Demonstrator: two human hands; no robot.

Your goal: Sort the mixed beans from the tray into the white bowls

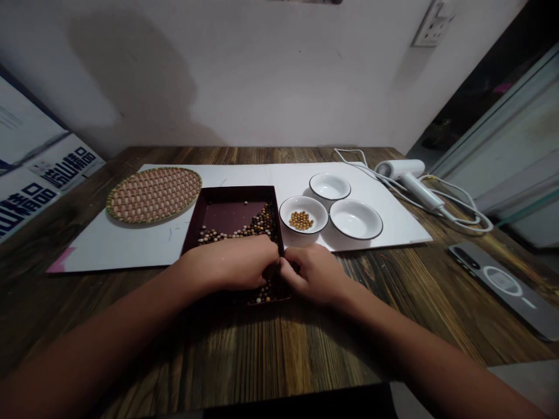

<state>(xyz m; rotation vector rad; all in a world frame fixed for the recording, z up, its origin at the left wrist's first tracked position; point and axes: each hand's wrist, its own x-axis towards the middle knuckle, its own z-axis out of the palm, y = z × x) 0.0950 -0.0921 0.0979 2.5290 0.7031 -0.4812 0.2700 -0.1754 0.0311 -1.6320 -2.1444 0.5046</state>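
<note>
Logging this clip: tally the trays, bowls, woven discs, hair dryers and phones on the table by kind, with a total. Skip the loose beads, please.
Dark red tray: 1
White bowls: 3
Woven disc: 1
White hair dryer: 1
Phone: 1
Total: 7

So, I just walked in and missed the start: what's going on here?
A person's left hand is over a dark red tray of mixed round beads, with the right hand beside it at the tray's right edge; whether either holds a bead is hidden. A white bowl right of the tray contains yellowish beads.
</note>
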